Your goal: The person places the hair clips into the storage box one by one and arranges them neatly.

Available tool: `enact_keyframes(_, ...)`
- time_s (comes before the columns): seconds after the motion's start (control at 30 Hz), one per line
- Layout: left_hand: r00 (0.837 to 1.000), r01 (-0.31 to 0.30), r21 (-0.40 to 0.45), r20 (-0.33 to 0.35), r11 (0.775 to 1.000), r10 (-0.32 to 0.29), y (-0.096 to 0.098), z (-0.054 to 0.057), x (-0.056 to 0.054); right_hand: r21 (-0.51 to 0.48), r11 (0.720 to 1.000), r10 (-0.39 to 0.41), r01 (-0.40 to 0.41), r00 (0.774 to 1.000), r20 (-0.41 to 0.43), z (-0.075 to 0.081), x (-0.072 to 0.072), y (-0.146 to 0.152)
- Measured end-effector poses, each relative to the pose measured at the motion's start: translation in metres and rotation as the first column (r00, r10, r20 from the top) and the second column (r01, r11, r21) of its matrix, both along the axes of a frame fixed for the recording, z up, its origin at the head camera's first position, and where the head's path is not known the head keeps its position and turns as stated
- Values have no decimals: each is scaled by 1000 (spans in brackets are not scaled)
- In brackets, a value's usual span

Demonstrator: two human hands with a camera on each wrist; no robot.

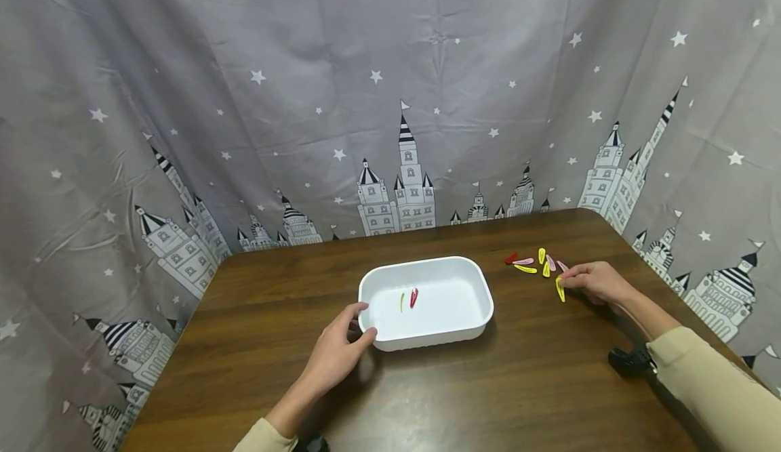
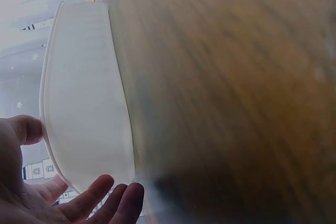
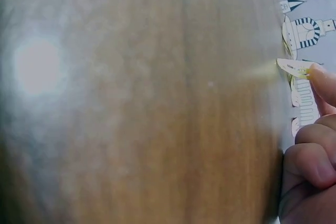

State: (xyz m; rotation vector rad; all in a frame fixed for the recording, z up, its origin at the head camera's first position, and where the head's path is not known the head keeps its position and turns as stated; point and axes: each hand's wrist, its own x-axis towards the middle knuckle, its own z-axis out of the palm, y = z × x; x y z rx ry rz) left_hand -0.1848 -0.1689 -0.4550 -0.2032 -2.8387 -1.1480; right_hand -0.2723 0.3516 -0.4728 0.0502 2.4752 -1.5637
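A white rectangular tray [image 1: 427, 341] stands near the middle of the table. Inside it lie a red snap hair clip [image 1: 414, 297] and a thin yellow-green clip [image 1: 401, 302]. My left hand [image 1: 339, 349] holds the tray's near left corner, thumb and fingers spread along its rim; the left wrist view shows the hand [image 2: 68, 192] around the end of the tray wall [image 2: 84, 98]. At the right, my right hand [image 1: 596, 282] pinches a yellow snap hair clip [image 1: 560, 291] between thumb and forefinger. The clip [image 3: 294, 67] points out from the fingertips in the right wrist view.
Left of my right hand lie several loose hair clips: a red one [image 1: 511, 259], pink ones [image 1: 551, 263] and yellow ones [image 1: 525, 269]. A grey curtain [image 1: 274, 133] with castles and stars hangs behind the brown wooden table [image 1: 274, 303]. A black strap [image 1: 628, 362] is at my right wrist.
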Motion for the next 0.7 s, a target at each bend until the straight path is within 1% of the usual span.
enact_keyframes(0.17, 1000, 1, 0, 2, 1000, -1, 0, -2, 1, -17, 1000, 13, -13, 1000, -9, 1, 2, 1)
enact_keyframes(0.37, 1000, 7, 1, -2, 1000, -7, 2, -4, 0, -34, 999, 20, -21, 999, -26, 10, 3, -1)
enact_keyframes(0.47, 1000, 11, 3, -6, 1000, -11, 2, -4, -1, -18, 1000, 15, -15, 999, -31, 14, 3, -3)
enact_keyframes(0.6, 1000, 8, 1, -5, 1000, -8, 2, -3, -2, 24, 999, 27, -26, 998, -53, 18, -1, -8)
enact_keyframes(0.7, 1000, 4, 5, -3, 1000, -4, 2, -2, -3, 31, 999, 29, -27, 998, -64, 20, -4, -11)
